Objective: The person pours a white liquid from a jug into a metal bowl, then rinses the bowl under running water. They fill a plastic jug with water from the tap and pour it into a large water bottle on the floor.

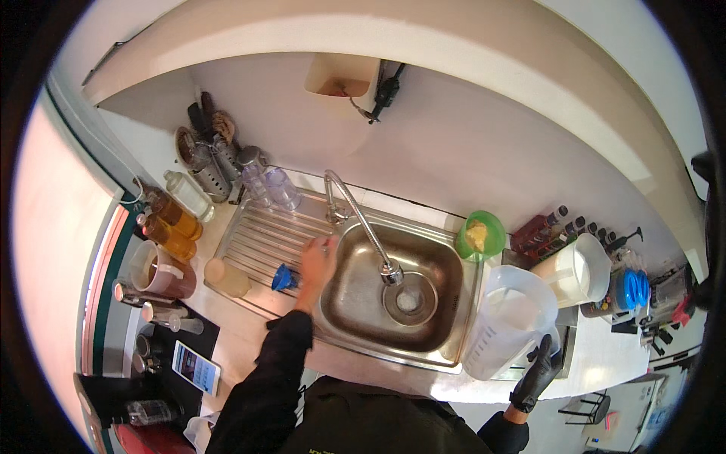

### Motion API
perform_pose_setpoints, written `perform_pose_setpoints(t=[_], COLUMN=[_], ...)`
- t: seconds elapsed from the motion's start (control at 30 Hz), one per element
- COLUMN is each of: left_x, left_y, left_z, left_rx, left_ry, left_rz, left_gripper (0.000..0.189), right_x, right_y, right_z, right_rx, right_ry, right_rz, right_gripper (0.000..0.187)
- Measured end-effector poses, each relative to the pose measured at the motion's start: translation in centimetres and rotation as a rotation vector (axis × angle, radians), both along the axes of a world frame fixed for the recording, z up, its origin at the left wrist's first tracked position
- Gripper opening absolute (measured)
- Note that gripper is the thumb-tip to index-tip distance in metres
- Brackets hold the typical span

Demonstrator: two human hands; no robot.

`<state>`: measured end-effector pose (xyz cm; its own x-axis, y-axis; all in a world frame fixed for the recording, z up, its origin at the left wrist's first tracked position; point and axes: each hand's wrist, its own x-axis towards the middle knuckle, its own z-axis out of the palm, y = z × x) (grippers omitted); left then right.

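Note:
My bare left hand point(319, 258) is at the left rim of the steel sink point(363, 306), below the tap's base; its fingers are partly hidden, and whether they hold the tap lever or anything else is unclear. A small blue cup-like thing point(283, 277) lies beside it on the ribbed drainboard point(272, 232). My right hand point(539, 369), in a black glove, grips the handle of a large translucent plastic measuring jug point(493, 335) right of the sink. The flexible tap's spray head point(391, 272) hangs over the round drain basket point(409, 299), where whitish matter shows.
Behind the sink's right side stands a green container point(481, 235) with yellowish contents. Another jug point(573, 269) and dark bottles point(539, 230) are farther right. Clear cups point(282, 189), amber bottles point(170, 227), a pale bottle point(227, 277) and a tablet point(195, 368) are on the left.

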<state>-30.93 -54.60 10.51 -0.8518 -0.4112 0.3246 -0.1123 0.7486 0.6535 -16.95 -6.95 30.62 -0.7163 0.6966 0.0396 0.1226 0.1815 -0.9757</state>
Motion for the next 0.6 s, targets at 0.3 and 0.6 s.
perform_pose_setpoints(t=[0.3, 0.6], left_x=[-14.6, -6.3], left_y=[5.5, 12.0], left_z=[-10.6, -16.9], left_rx=[2.194, 1.09], left_ry=[0.41, -0.345], left_rz=[0.232, -0.568], left_gripper=[0.037, 0.027], right_x=[2.9, 0.7], right_y=[1.7, 1.6], right_z=[-2.5, -5.0], right_rx=[-0.131, -0.172], right_ry=[0.234, 0.416], right_rz=[-0.198, -0.165], right_gripper=[0.028, 0.029])
